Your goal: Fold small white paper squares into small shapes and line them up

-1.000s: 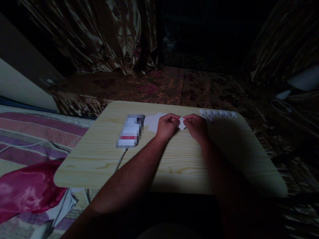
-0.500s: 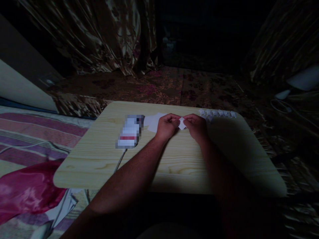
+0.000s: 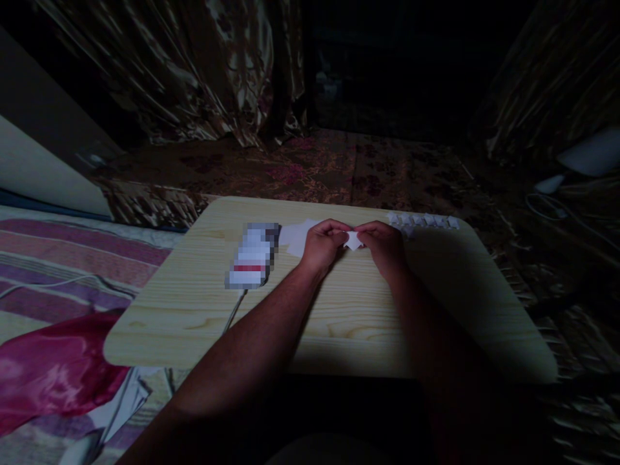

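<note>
Between my two hands is a small folded piece of white paper point(image 3: 353, 241), its lower edge coming to a point. My left hand point(image 3: 325, 244) pinches it from the left with thumb and fingers. From the other side my right hand point(image 3: 382, 243) grips it the same way, and the fingertips of both hands nearly meet above it. Flat white paper sheets point(image 3: 293, 237) lie just left of my left hand, partly covered by it. Beyond my right hand several small folded white paper pieces point(image 3: 426, 220) stand in a row, with another one or two nearer my knuckles.
All this is on a light wooden table point(image 3: 184, 310) with rounded corners. A blurred-out phone-like device point(image 3: 252, 257) with a cable point(image 3: 234, 311) lies left of my forearm. Pink shiny cloth point(image 3: 62, 368) and a striped cover point(image 3: 72, 258) are at the left. Patterned curtains point(image 3: 194, 71) hang behind.
The top of the paper between my hands has gone from a raised point to a flatter edge, as my fingertips have moved slightly over it. Everything else stays put.
</note>
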`<state>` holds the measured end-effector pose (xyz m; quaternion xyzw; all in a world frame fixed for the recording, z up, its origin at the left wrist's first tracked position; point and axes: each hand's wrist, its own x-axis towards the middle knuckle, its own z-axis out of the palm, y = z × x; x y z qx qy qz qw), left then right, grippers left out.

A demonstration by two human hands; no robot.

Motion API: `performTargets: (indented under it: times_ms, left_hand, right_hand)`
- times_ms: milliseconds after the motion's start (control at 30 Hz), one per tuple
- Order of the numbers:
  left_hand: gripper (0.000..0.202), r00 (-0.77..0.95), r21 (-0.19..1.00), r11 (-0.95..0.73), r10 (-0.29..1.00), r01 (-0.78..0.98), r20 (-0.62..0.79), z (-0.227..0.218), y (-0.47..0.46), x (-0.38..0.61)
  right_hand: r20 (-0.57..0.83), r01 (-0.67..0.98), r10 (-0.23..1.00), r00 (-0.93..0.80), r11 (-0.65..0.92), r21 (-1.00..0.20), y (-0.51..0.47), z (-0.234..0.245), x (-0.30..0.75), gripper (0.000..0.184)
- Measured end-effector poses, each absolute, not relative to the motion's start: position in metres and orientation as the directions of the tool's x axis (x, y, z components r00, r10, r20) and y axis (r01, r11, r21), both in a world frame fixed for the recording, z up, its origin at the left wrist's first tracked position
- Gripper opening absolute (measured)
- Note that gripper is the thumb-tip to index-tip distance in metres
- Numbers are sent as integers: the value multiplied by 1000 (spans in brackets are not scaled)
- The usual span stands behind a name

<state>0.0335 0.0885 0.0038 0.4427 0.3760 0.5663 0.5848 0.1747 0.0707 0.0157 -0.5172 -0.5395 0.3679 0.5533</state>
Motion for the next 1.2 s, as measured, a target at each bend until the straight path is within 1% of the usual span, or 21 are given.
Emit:
performTargets:
  times_ms: [100, 267, 433, 733, 900, 1067, 1200]
  left_hand:
    - [15, 83, 941, -19, 995, -339, 50, 5, 88, 34]
    - [14, 103, 923, 9, 994, -385, 33, 6, 88, 34]
    - [13, 116, 912, 66, 993, -405, -21, 6, 88, 33]
    - [13, 121, 896, 103, 991, -433, -55, 6, 88, 34]
    - [13, 111, 904, 87, 993, -419, -44, 5, 89, 34]
    - [15, 75, 925, 32, 997, -379, -4, 6, 88, 35]
    - [17, 48, 945, -6, 999, -327, 23, 5, 88, 35]
  right_hand:
    - [209, 128, 966, 153, 190, -973, 71, 16, 175, 17]
    - [238, 61, 962, 137, 231, -971, 72, 12, 177, 12]
    - [217, 37, 968, 126, 214, -976, 75, 9, 178, 9]
    - [203, 61, 971, 125, 197, -978, 75, 9, 178, 10]
    - [230, 127, 968, 101, 217, -968, 72, 12, 178, 13]
    - [243, 112, 966, 92, 233, -966, 74, 9, 176, 21]
    - [274, 143, 955, 116, 257, -956, 77, 2, 175, 18]
